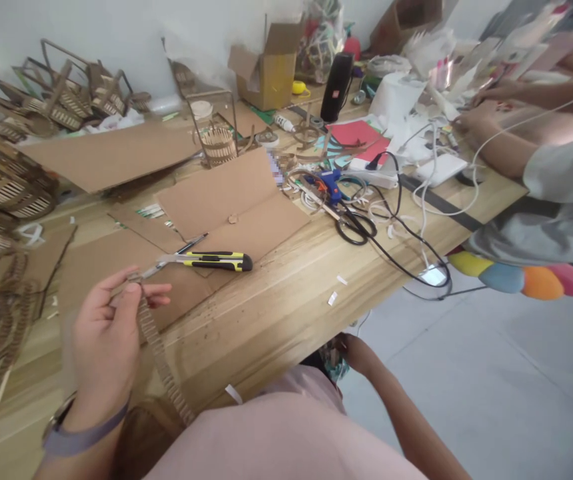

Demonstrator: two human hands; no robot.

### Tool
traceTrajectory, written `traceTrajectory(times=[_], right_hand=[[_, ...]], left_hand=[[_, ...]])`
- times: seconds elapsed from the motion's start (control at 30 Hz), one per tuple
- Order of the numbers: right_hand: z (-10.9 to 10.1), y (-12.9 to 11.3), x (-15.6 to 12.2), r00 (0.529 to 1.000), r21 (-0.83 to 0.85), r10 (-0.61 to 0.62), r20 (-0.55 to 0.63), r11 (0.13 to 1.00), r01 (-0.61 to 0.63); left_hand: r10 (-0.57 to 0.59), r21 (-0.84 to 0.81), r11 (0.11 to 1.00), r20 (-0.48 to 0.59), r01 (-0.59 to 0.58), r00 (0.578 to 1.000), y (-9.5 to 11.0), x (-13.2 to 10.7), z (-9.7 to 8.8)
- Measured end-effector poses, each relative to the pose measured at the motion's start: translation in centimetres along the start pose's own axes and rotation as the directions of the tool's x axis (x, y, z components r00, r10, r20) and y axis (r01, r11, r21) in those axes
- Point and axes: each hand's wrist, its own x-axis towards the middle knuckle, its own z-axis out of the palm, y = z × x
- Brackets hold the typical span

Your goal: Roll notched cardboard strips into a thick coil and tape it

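Observation:
My left hand (111, 327) pinches one end of a brown corrugated cardboard strip (159, 360) between thumb and fingers. The strip hangs down toward my lap. Just beyond the fingertips, a yellow and black utility knife (219, 260) lies on brown cardboard (256, 227), its blade extended toward my hand. A dark pen (192, 243) rests beside it. Below the table edge, my right hand (354, 352) is curled by a dark and teal crumpled thing (335, 365); what its fingers hold is too blurred to name.
Small woven baskets (66, 100) crowd the left back, with coiled corrugated strips (9, 320) nearer. Scissors (354, 227), a blue glue gun (330, 183) and cables lie at centre right. Behind stand a black speaker (336, 87) and an open box (271, 73). Another person's arms (506, 140) reach in at right.

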Motion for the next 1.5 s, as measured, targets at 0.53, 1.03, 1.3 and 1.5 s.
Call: traceTrajectory(times=[0.53, 1.03, 1.3, 1.5], right_hand=[[-18.8, -20.9, 11.6, 0.698, -0.12, -0.522, -0.49, 0.834, 0.539], [-18.9, -18.9, 18.6, 0.834, -0.219, -0.264, -0.484, 0.96, 0.177], [-20.0, -17.4, 18.3, 0.825, 0.016, -0.22, -0.521, 0.963, 0.268], [-19.6, -16.4, 17.8, 0.839, 0.215, -0.185, -0.512, 0.918, 0.333]], left_hand=[[-0.16, -0.181, 0.967, 0.127, 0.181, 0.979, -1.4, 2.9, -0.5], [-0.382, -0.015, 0.924, 0.047, 0.383, 0.923, -6.8, 1.2, -3.6], [-0.356, -0.011, 0.934, 0.059, 0.357, 0.933, -6.4, 1.6, -3.8], [-0.182, 0.115, 0.98, 0.165, 0.164, 0.969, -5.4, 2.4, -3.4]])
